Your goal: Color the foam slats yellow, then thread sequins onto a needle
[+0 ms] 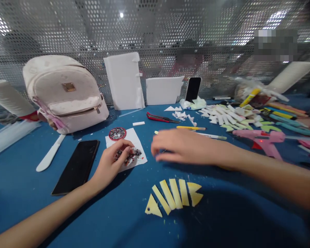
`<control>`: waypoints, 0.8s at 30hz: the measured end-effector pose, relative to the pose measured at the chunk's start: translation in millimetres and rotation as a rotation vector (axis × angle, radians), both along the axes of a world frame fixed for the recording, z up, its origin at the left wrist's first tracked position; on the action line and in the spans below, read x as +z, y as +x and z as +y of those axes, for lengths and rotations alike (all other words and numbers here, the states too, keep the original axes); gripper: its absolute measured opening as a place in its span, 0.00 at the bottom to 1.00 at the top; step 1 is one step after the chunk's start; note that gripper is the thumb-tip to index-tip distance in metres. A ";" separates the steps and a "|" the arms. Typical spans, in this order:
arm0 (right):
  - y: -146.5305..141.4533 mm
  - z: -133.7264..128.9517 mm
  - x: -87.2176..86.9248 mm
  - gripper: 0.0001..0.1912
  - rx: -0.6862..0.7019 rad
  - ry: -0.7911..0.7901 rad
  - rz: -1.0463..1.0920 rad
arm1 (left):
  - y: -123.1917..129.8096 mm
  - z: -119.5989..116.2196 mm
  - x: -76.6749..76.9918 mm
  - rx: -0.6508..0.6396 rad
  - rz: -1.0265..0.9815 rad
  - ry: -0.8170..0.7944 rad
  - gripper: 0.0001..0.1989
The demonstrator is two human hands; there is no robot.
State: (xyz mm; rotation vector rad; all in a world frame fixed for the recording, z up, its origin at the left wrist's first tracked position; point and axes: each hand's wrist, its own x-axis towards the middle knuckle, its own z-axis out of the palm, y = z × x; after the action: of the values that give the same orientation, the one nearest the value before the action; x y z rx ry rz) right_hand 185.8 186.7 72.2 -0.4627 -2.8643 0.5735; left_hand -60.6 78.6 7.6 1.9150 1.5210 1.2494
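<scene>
My left hand [116,159] is over a sheet of white paper [138,140], thumb and fingers closed around small black, white and red bits [130,157] heaped there. A round red-rimmed dish [117,133] with similar speckled bits stands on the paper's far edge. To the right, my right hand [179,146] hovers above the blue table, slightly blurred. Its fingers are loosely curled, with a gap to the thumb and nothing visible between them. Nearer to me lies a yellow fish shape [174,196] in separate pieces: a head with a hole, several strips and a split tail.
A black phone [76,167] and a white plastic knife [50,154] lie left, before a pale backpack [64,93]. Behind are a red box cutter [161,118], white boards [125,82] and an upright phone [193,89]. At right are white strips [223,115] and a pink glue gun [263,137].
</scene>
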 end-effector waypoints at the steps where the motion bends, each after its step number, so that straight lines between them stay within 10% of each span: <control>1: -5.8 8.2 1.4 0.06 -0.037 0.077 -0.024 | 0.1 0.0 -0.1 -0.001 0.000 0.004 0.10; 12: -47.8 64.9 -20.0 0.02 -0.269 0.229 -0.295 | 1.5 -1.8 1.6 0.006 0.014 0.023 0.09; 24: -50.5 77.5 -11.7 0.07 -0.093 -0.020 -0.245 | 0.5 -1.8 -0.8 0.016 0.019 0.001 0.10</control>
State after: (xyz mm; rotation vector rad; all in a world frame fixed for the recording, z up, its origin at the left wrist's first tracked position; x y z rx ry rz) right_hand 135.3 264.1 60.6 -0.7114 -3.0476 0.5652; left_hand -60.1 76.8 6.8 1.9242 1.5482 1.2432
